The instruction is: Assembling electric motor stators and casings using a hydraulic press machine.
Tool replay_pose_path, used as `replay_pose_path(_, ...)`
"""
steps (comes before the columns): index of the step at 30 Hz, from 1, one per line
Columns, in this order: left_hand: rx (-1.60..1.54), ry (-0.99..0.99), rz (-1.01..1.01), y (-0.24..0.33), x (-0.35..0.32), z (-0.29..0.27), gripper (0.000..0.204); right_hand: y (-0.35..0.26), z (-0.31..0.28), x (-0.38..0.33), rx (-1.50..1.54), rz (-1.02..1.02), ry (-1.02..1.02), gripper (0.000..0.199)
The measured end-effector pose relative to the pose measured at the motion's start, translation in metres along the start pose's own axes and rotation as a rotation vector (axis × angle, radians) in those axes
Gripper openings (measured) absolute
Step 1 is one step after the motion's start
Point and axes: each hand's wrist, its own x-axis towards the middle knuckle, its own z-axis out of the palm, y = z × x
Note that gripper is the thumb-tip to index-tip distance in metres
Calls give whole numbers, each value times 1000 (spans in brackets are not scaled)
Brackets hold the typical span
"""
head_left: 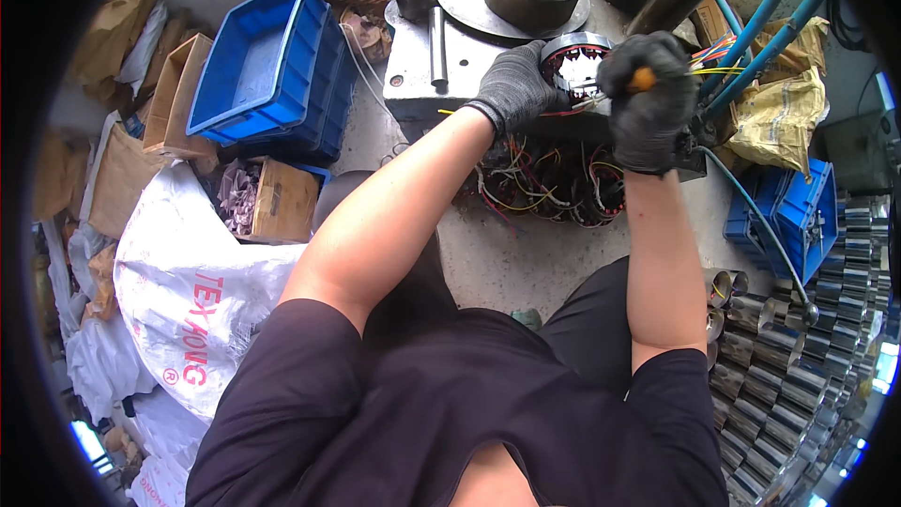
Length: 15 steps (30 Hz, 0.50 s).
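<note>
- At the far left, paper and plastic wrappings (122,28) fade into the dark rim of the view, and many of them are hard to tell apart.
- A white sack (164,263) with red print lies nearer; the left forearm and sleeve cut off its right edge.
- Blue crates (293,61) stand stacked above it, the upper one covering much of the lower.
- A pale machine base (411,75) bears a thick dark column (535,0), cut off by the upper edge.
- The left hand (516,84), in a dark glove, grasps the left side of a metal ring (561,64); some of its fingertips are hidden.
- The ring sits at the front of the base, its right part covered by the right hand; the white pieces inside it are unclear.
- Below it hang tangled wires (554,183), whose ends cannot be followed.
- The right hand (649,103), gloved and blurred, is clenched around an orange-handled tool (643,80), mostly hidden in the fist.
- Blue hoses (790,23) leave the view at upper right.
- Rows of shiny metal cylinders (751,366) run into the dark right rim.
</note>
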Motion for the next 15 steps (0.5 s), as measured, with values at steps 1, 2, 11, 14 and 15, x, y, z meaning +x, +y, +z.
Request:
replay_pose_path(1,5,-21,-30,-1,3,3,84,14,-3,-2,2,25,22,26)
replay_pose_path(2,10,-42,-59,-1,6,6,84,24,-8,-2,4,49,44,30)
replay_pose_path(11,-36,-50,-65,2,2,4,81,29,-11,3,106,88,72,29)
replay_pose_path(14,-42,-4,-35,-2,0,4,82,11,-3,4,209,56,25,28)
replay_pose_path(15,-33,-19,-9,-3,7,2,82,18,-3,3,160,84,36,27)
